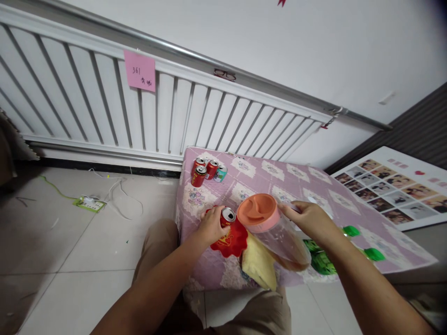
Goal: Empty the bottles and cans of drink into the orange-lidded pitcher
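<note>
My left hand [213, 227] is wrapped round a red drink can [228, 216], whose opened top faces up. Under that can lies a red scalloped dish [240, 241] with gold markings. My right hand [307, 218] grips the handle of a clear plastic jug [284, 249], which is tilted or lying over, its lower end toward me. An orange lid [258, 211] with a divided top covers the jug. Between dish and jug, a folded pale yellow cloth [258, 264] reaches the table's near edge.
Red cans [199, 177] and a teal can [220, 174] stand at the table's back left corner. Green-capped bottles [323, 263] lie partly behind my right forearm. A radiator [195, 111] runs behind the patterned tablecloth [244, 165]. A power strip [89, 203] with cables lies on the floor.
</note>
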`<act>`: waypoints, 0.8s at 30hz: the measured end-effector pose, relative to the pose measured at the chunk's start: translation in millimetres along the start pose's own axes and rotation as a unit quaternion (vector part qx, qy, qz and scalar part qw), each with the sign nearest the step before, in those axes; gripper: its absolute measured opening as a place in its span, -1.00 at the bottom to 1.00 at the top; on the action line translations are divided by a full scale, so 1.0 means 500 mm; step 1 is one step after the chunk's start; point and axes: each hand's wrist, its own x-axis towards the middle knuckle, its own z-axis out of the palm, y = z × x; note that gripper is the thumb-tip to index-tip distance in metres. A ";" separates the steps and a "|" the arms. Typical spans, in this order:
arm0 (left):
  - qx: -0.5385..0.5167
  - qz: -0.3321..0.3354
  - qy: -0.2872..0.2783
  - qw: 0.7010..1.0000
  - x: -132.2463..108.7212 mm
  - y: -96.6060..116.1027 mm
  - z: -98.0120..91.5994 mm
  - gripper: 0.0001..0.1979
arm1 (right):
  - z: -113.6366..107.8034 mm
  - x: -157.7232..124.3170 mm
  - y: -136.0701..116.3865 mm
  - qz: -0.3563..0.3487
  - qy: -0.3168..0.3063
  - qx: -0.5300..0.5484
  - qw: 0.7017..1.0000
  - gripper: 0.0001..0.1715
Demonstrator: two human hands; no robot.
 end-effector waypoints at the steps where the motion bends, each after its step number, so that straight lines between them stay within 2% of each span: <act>1: -0.002 0.001 -0.001 1.000 0.000 0.000 -0.001 -0.34 | 0.001 0.001 -0.001 -0.003 0.000 -0.002 1.000 -0.39; 7: -0.007 0.000 0.001 1.000 -0.003 0.008 -0.010 -0.34 | 0.001 0.005 -0.002 -0.027 -0.003 -0.022 0.999 -0.37; 14: 0.004 -0.002 -0.001 1.000 -0.003 0.008 -0.009 -0.36 | 0.002 0.008 -0.007 -0.018 -0.011 -0.041 0.999 -0.34; 24: 0.002 -0.001 -0.001 1.000 -0.001 0.008 -0.008 -0.35 | 0.003 0.009 -0.010 -0.027 -0.018 -0.045 0.998 -0.40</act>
